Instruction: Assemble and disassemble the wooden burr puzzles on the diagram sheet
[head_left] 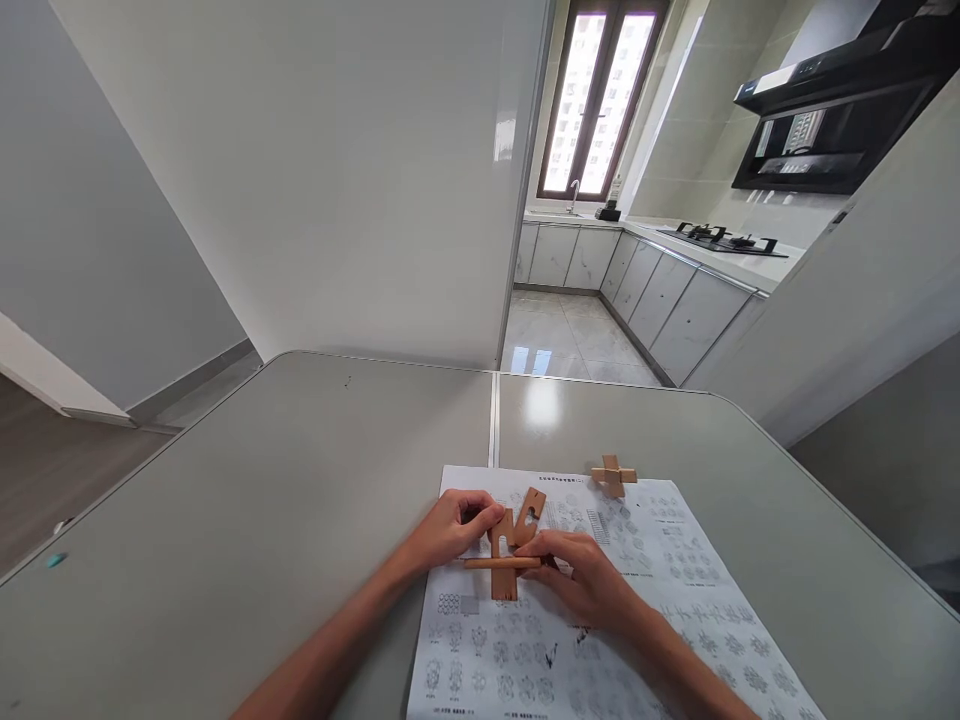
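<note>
My left hand [463,522] is closed, its thumb and fingertips pinching the top end of a flat wooden puzzle piece [504,582] with a cut-out. Across that piece runs a second wooden piece, seen edge-on as a thin bar [484,564]. Its right end is in the closed fingers of my right hand [570,568]. Whether the two pieces interlock, I cannot tell. Just behind my right fingertips a third slotted wooden piece [534,505] is tilted to the right; its lower end is close to the others. All are over a printed sheet [465,670].
An assembled wooden cross [613,476] stands at the sheet's far edge. The grey table [360,450] has a seam down its middle. A small teal object [57,560] lies near the left edge. Beyond are a white wall and a kitchen with a stove [724,240].
</note>
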